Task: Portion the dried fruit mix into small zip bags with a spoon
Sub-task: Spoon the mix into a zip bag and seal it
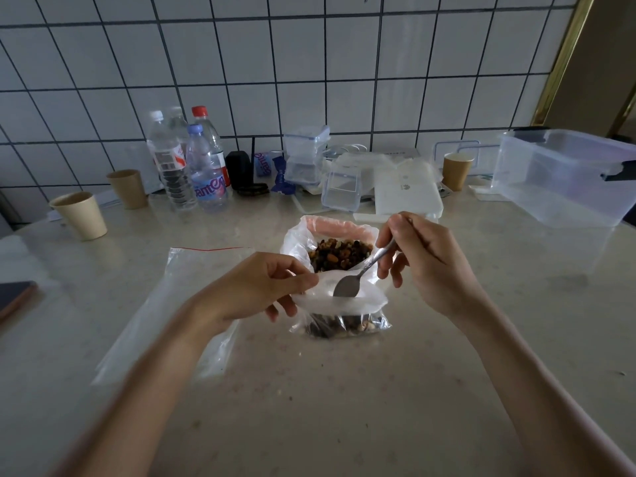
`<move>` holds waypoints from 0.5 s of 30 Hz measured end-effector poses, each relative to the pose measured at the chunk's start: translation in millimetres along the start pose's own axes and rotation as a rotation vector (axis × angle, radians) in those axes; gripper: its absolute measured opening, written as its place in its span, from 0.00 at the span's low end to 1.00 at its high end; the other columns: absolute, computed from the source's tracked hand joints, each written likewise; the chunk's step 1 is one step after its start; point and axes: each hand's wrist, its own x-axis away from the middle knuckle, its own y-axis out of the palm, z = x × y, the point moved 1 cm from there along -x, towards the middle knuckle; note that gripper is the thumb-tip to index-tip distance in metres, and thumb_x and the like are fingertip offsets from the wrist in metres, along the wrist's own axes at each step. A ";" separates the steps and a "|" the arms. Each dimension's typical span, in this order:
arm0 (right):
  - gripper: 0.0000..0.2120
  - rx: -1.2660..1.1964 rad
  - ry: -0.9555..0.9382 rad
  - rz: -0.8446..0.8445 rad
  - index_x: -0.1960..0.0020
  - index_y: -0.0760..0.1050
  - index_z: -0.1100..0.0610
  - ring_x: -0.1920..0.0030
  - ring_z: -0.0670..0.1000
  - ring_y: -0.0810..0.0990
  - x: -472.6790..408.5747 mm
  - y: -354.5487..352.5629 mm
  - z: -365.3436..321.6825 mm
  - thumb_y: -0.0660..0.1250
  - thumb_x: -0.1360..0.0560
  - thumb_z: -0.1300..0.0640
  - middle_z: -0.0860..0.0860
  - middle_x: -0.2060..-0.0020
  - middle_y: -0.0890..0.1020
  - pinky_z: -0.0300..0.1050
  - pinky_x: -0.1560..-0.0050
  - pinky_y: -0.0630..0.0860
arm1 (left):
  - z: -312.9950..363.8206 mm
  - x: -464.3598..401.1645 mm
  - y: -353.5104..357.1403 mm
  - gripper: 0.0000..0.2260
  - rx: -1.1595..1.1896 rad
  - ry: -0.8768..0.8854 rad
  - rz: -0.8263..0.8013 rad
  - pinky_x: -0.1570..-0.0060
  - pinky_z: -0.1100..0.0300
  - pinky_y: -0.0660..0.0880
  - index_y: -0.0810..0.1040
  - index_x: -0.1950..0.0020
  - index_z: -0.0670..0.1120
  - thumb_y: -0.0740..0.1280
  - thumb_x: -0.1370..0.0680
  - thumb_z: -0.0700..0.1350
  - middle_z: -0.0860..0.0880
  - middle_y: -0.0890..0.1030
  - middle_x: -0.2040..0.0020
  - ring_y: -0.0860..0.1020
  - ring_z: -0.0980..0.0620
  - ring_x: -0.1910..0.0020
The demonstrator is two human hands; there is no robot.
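Observation:
A small clear zip bag (344, 318) stands at the counter's middle, with some dried fruit in its bottom. My left hand (254, 287) pinches its mouth open at the left rim. My right hand (426, 259) grips the handle of a metal spoon (358, 273), whose bowl points down into the bag's mouth. Just behind, a white plastic bag (296, 242) stands open with the dried fruit mix (339, 258) inside. Under my left forearm an empty zip bag (182, 304) with a red strip lies flat.
Paper cups (81, 215) (127, 187) stand at the left, water bottles (192, 163) at the back left. Small clear boxes (306, 156), a white flat box (406, 191), another cup (456, 170) and a large clear tub (568, 177) line the back. A phone (13, 297) lies at the left edge.

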 end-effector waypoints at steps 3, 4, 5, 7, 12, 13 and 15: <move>0.19 -0.036 0.016 0.006 0.56 0.75 0.63 0.68 0.60 0.80 -0.1 -2.6 4.1 0.55 0.12 0.56 0.57 0.68 0.79 0.53 0.71 0.74 | -3.9 -1.4 -1.5 0.09 -0.081 -0.005 0.032 0.69 0.63 0.77 0.86 0.53 0.52 0.73 0.22 0.56 0.52 0.86 0.61 0.85 0.54 0.64; 0.19 -0.085 0.026 0.033 0.56 0.75 0.63 0.68 0.58 0.79 -0.4 -4.2 4.0 0.55 0.12 0.56 0.58 0.68 0.78 0.51 0.72 0.73 | -3.9 -1.2 -1.8 0.10 -0.096 -0.010 0.028 0.69 0.63 0.77 0.86 0.53 0.52 0.72 0.22 0.57 0.52 0.86 0.61 0.85 0.54 0.63; 0.19 -0.136 0.042 0.074 0.56 0.75 0.63 0.69 0.58 0.79 -1.0 -5.6 3.5 0.55 0.12 0.56 0.58 0.68 0.77 0.49 0.73 0.73 | -3.4 -0.9 -1.8 0.11 -0.106 -0.017 0.024 0.69 0.64 0.76 0.86 0.54 0.53 0.72 0.22 0.59 0.52 0.86 0.61 0.85 0.54 0.63; 0.19 -0.218 0.105 0.184 0.57 0.75 0.62 0.70 0.58 0.78 -2.9 -6.9 3.4 0.56 0.12 0.55 0.59 0.69 0.77 0.47 0.74 0.72 | -3.3 -2.2 -3.5 0.16 -0.135 -0.041 0.048 0.69 0.65 0.76 0.86 0.57 0.51 0.70 0.23 0.63 0.52 0.86 0.62 0.85 0.55 0.64; 0.19 -0.279 0.331 0.339 0.56 0.77 0.62 0.71 0.56 0.82 -6.2 -6.9 10.7 0.57 0.13 0.54 0.57 0.69 0.82 0.47 0.77 0.74 | -14.0 -16.5 -9.5 0.26 -0.354 -0.063 0.444 0.65 0.59 0.73 0.79 0.61 0.45 0.67 0.24 0.69 0.52 0.81 0.69 0.80 0.54 0.66; 0.19 -0.265 0.365 0.337 0.56 0.77 0.62 0.70 0.56 0.82 -6.9 -6.2 12.9 0.57 0.13 0.53 0.57 0.68 0.83 0.47 0.77 0.75 | -16.6 -19.8 -8.7 0.26 -0.359 -0.066 0.515 0.61 0.57 0.73 0.78 0.59 0.46 0.68 0.25 0.69 0.53 0.81 0.65 0.80 0.52 0.62; 0.18 -0.212 0.409 0.315 0.54 0.77 0.62 0.69 0.56 0.83 -7.8 -3.9 16.6 0.57 0.13 0.53 0.57 0.68 0.84 0.47 0.76 0.76 | -19.7 -27.2 -5.8 0.28 -0.328 -0.085 0.571 0.53 0.55 0.73 0.80 0.48 0.46 0.68 0.26 0.71 0.56 0.81 0.57 0.80 0.51 0.51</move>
